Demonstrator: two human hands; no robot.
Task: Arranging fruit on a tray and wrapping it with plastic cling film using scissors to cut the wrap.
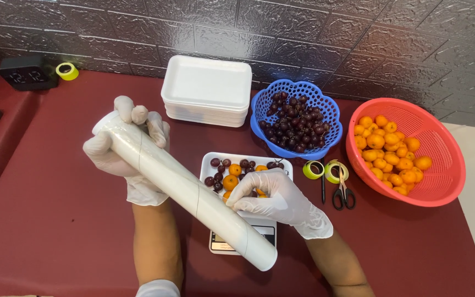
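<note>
Cling-film roll (pixel 185 190) over the fruit tray (pixel 247 171) — light, stiff, slippery.
Left hand (pixel 122 148) grips its ten o'clock end; right hand (pixel 279 201), fingers curled, pinches film edge — cannot tell firmly.

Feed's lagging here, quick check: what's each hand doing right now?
Left hand: closed around the upper end of the cling film roll, holding it.
Right hand: fingers bent, resting on the film over the tray of fruit; firm grip cannot be told.

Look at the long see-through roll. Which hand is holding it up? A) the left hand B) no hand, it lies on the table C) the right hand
A: the gloved left hand grips the upper end of the cling film roll, while the right hand rests on the fruit tray on the scale.
</note>
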